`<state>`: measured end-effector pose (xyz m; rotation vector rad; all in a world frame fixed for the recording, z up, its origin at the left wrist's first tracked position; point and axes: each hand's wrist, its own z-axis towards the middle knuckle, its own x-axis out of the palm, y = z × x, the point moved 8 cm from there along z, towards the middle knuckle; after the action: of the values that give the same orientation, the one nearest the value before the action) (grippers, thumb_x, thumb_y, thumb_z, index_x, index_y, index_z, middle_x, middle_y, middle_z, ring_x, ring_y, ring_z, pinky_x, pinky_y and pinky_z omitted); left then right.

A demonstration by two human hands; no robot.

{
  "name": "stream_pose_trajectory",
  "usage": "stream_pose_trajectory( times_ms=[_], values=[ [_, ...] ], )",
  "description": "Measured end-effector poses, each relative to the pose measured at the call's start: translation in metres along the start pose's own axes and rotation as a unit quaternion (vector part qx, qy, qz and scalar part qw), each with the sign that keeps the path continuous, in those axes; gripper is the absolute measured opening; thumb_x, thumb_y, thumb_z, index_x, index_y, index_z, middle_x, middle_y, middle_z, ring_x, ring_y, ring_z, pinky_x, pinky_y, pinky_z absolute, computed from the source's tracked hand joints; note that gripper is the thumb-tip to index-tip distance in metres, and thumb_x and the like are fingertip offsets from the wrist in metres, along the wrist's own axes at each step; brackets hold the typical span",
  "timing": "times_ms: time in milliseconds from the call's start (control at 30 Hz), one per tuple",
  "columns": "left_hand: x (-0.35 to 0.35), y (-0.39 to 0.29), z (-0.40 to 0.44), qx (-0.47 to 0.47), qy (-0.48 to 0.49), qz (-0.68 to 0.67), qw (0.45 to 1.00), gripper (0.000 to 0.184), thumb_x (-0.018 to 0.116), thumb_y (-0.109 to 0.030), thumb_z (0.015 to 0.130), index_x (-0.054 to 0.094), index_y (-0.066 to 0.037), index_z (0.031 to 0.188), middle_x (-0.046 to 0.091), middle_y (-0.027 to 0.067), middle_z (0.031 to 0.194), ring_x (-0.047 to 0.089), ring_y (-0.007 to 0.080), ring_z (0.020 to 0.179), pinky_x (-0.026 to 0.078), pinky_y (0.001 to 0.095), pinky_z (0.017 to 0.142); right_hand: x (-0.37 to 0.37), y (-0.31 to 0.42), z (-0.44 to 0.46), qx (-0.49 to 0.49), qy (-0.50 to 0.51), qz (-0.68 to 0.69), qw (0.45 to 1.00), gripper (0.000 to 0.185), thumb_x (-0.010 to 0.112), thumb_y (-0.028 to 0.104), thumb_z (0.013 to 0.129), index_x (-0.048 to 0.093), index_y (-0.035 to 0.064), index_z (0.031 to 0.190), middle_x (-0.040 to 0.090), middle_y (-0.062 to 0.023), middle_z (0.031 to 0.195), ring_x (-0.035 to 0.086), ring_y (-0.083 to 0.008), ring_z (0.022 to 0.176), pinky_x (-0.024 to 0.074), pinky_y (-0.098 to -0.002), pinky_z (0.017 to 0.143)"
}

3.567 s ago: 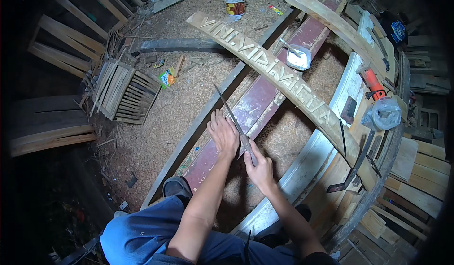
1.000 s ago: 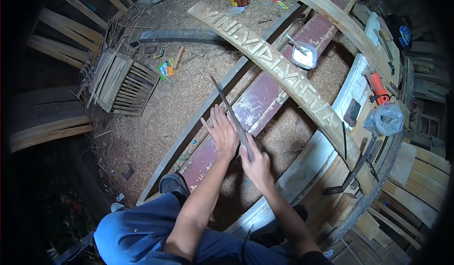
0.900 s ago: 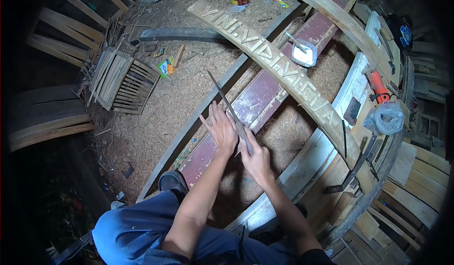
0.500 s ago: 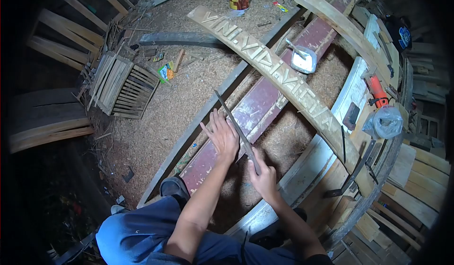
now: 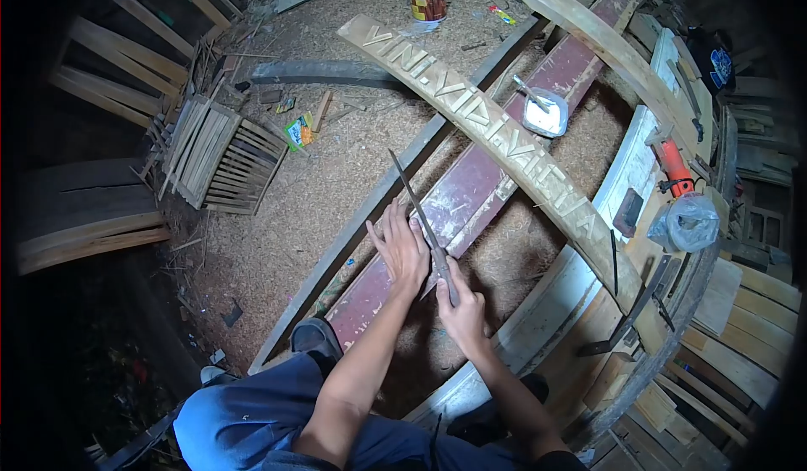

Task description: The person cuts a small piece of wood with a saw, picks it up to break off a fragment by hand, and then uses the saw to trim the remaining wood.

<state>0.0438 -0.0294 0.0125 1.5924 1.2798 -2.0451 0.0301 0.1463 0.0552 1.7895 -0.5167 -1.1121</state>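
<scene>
My right hand [image 5: 462, 311] is closed round the grey handle of a long, thin-bladed tool that looks like a handsaw [image 5: 412, 192], seen nearly edge-on. Its blade points forward and left across the worn red board [image 5: 462, 187]. Beside the blade, my left hand [image 5: 401, 248] lies palm down over the red board, fingers stretched and partly spread. Whatever is under that palm is hidden. Ahead, a curved wooden plank [image 5: 454, 101] bearing raised wooden letters lies across the red board.
A tub of white paste [image 5: 546, 113] with a stick in it rests on the red board. To the right are an orange power tool [image 5: 674, 165], a plastic bag [image 5: 689, 221] and a dark metal square [image 5: 622, 330]. A slatted wooden bundle [image 5: 220, 156] and a paint can [image 5: 427, 2] stand on shavings.
My right hand and the saw have slid forward, away from me, along the blade's line. My left hand stays about where it was. The whole view has shifted slightly.
</scene>
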Motion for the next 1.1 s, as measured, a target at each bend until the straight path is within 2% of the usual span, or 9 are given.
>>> stream_pose_trajectory(
  times_ms=[167,267,300,400,567,700,833,967,1100],
  values=[
    [0.005,0.000,-0.002,-0.010,0.013,0.026,1.000,0.052,0.035,-0.029,0.109,0.042,0.002,0.150,0.039,0.0196,0.161,0.029,0.0333,0.154,-0.001,0.0594,0.127,-0.011,0.002,-0.011,-0.006,0.020,0.013,1.000,0.047,0.062,0.019,0.101,0.056,0.0098,0.146,0.072,-0.0286,0.105,0.072,-0.0450,0.091,0.0579,-0.0487,0.069],
    [0.003,0.003,0.003,-0.018,0.006,0.034,0.999,0.052,0.034,-0.029,0.109,0.041,0.002,0.150,0.040,0.0196,0.161,0.029,0.0334,0.154,0.000,0.0594,0.127,-0.015,-0.002,-0.019,-0.047,0.003,-0.004,0.999,0.047,0.062,0.017,0.101,0.056,0.0102,0.146,0.073,-0.0271,0.102,0.073,-0.0447,0.088,0.0584,-0.0477,0.069],
    [0.004,0.003,0.001,-0.019,0.009,0.029,0.999,0.052,0.034,-0.029,0.109,0.041,0.002,0.151,0.041,0.0196,0.160,0.029,0.0333,0.153,0.000,0.0594,0.127,-0.013,0.007,-0.010,-0.046,-0.006,-0.006,0.999,0.048,0.062,0.017,0.100,0.055,0.0124,0.148,0.073,-0.0263,0.092,0.073,-0.0451,0.080,0.0579,-0.0480,0.066],
    [0.005,0.002,-0.006,-0.007,0.003,0.031,0.999,0.051,0.034,-0.027,0.109,0.042,0.001,0.150,0.042,0.0190,0.159,0.031,0.0330,0.153,0.000,0.0595,0.127,0.005,0.013,0.017,0.046,0.065,-0.076,0.994,0.051,0.063,0.015,0.099,0.053,0.0148,0.150,0.070,-0.0259,0.077,0.072,-0.0447,0.071,0.0561,-0.0480,0.059],
    [0.005,0.000,0.001,-0.019,-0.004,0.041,0.999,0.050,0.034,-0.026,0.109,0.042,0.001,0.150,0.043,0.0181,0.159,0.033,0.0314,0.152,0.000,0.0594,0.127,-0.013,-0.011,-0.022,-0.065,-0.023,0.002,0.998,0.049,0.058,0.030,0.102,0.054,0.0169,0.149,0.066,-0.0276,0.068,0.069,-0.0475,0.067,0.0536,-0.0551,0.061],
    [0.006,0.005,-0.001,-0.022,0.000,0.029,0.999,0.050,0.034,-0.026,0.109,0.042,0.000,0.150,0.043,0.0181,0.159,0.033,0.0316,0.152,0.000,0.0596,0.127,0.005,0.011,0.017,0.031,0.038,-0.048,0.998,0.048,0.062,0.022,0.101,0.056,0.0166,0.149,0.068,-0.0279,0.075,0.072,-0.0435,0.068,0.0542,-0.0496,0.058],
    [0.006,-0.011,-0.006,0.039,0.008,0.055,0.998,0.049,0.034,-0.026,0.109,0.042,-0.002,0.151,0.043,0.0176,0.159,0.032,0.0304,0.153,-0.002,0.0593,0.127,-0.027,0.001,0.003,-0.034,-0.003,0.031,0.999,0.048,0.063,0.027,0.101,0.058,0.0119,0.146,0.066,-0.0291,0.072,0.070,-0.0454,0.066,0.0528,-0.0512,0.059],
    [0.003,-0.005,0.004,-0.017,0.010,0.003,1.000,0.049,0.034,-0.026,0.109,0.042,-0.003,0.152,0.045,0.0158,0.158,0.033,0.0289,0.153,-0.002,0.0594,0.127,-0.002,0.013,0.011,0.008,0.007,0.004,1.000,0.046,0.061,0.027,0.102,0.059,0.0093,0.145,0.068,-0.0316,0.079,0.071,-0.0473,0.073,0.0539,-0.0512,0.062],
    [0.000,0.000,0.000,-0.021,0.002,-0.062,0.998,0.047,0.038,-0.026,0.108,0.045,-0.005,0.150,0.052,0.0128,0.152,0.037,0.0266,0.151,0.003,0.0515,0.129,-0.004,0.012,0.014,-0.001,-0.012,0.041,0.999,0.046,0.060,0.025,0.102,0.058,0.0084,0.145,0.068,-0.0337,0.085,0.071,-0.0486,0.082,0.0567,-0.0512,0.068]
  ],
)
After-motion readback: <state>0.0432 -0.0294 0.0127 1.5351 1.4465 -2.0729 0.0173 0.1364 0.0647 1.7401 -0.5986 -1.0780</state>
